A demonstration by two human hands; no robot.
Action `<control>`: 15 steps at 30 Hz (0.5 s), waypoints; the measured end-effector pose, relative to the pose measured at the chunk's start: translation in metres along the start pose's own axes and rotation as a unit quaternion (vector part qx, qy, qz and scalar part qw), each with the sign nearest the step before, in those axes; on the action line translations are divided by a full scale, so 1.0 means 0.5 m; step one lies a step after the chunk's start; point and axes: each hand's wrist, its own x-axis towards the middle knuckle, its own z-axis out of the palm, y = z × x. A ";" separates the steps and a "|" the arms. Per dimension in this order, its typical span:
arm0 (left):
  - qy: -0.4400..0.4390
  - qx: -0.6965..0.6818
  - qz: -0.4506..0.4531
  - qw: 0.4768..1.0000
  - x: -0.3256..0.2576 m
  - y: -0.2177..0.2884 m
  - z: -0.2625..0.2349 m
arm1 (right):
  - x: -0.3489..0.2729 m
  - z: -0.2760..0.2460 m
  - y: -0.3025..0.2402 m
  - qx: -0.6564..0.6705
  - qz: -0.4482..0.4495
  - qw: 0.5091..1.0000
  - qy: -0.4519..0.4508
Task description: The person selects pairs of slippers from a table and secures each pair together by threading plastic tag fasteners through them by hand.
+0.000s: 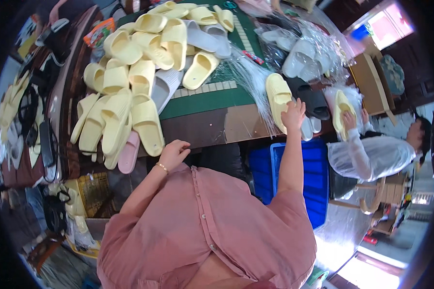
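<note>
At the table edge, my right hand (pixel 293 114) is on the heel half of a pale yellow slide slipper (pixel 276 87). Thumb and forefinger come together at its edge, the other fingers raised. My left hand (pixel 175 153), with a bracelet at the wrist, hovers at the table's front edge with curled fingers and nothing visible in them. Close to it is the heel of another yellow slipper (pixel 147 123), part of a big heap of yellow slippers (pixel 123 45) with some grey ones (pixel 166 86). A pink slipper (pixel 129 154) lies beneath the heap's front.
A bundle of clear plastic strands (pixel 253 79) lies beside the right-hand slipper. Black slippers (pixel 313 103) and bagged white slippers (pixel 301 58) are further right. Below stands a blue crate (pixel 316 178). At right, another person (pixel 376 154) handles a yellow slipper (pixel 343 108).
</note>
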 end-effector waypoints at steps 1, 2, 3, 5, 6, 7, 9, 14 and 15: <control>-0.014 0.006 -0.002 1.000 0.001 0.004 -0.001 | 0.008 -0.003 0.003 0.001 -0.011 1.000 0.000; -0.028 0.012 -0.004 1.000 0.001 0.008 -0.002 | 0.017 -0.005 0.005 -0.006 -0.026 0.999 -0.030; -0.020 0.011 -0.010 1.000 0.001 0.012 -0.004 | 0.024 -0.007 0.007 -0.013 -0.040 0.997 -0.059; -0.026 -0.007 -0.002 1.000 0.002 0.019 -0.009 | 0.038 -0.006 0.009 -0.007 -0.057 0.997 -0.047; -0.025 0.001 0.001 1.000 0.000 0.019 -0.009 | 0.046 -0.008 0.011 -0.020 -0.061 0.994 -0.084; -0.021 0.000 -0.002 1.000 0.000 0.018 -0.008 | 0.049 -0.016 0.008 -0.035 -0.063 0.990 -0.121; -0.028 -0.018 -0.009 0.999 -0.003 0.014 -0.005 | 0.041 -0.065 -0.043 -0.055 -0.099 0.989 -0.094; -0.052 -0.152 -0.088 0.983 -0.002 0.015 0.015 | -0.044 -0.114 -0.169 0.202 -0.099 0.963 -0.146; -0.082 -0.261 -0.127 0.953 0.003 0.018 0.016 | -0.068 -0.106 -0.197 0.297 -0.103 0.933 -0.175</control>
